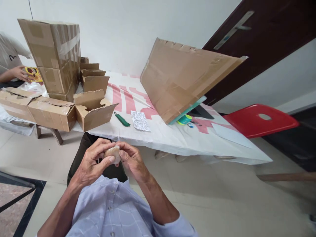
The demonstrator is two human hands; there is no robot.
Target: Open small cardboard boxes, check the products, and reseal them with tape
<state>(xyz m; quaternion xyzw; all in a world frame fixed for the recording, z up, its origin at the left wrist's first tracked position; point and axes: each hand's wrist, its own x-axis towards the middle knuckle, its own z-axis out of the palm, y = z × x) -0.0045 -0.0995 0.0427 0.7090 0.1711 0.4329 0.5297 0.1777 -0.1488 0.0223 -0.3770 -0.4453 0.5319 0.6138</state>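
Observation:
A small, roundish tan and whitish object [113,153] with a shiny, translucent edge is between my hands, just off the table's front edge and above my lap. My left hand [92,161] grips its left side, thumb across the front and fingers over the top. On the other side, my right hand [132,160] pinches it between thumb and fingertips. My fingers cover part of it, so its exact kind does not show. A green-handled folding knife [121,119] lies on the table, beside a creased sheet of patterned paper [140,121].
An opened carton [92,113] and closed long boxes [49,112] line the table's left. Behind them rises a box stack [53,59]. A large cardboard sheet [182,79] leans at right, near a tape roll [184,119] and red stool [261,121]. Another person's hand [21,73] holds a yellow packet.

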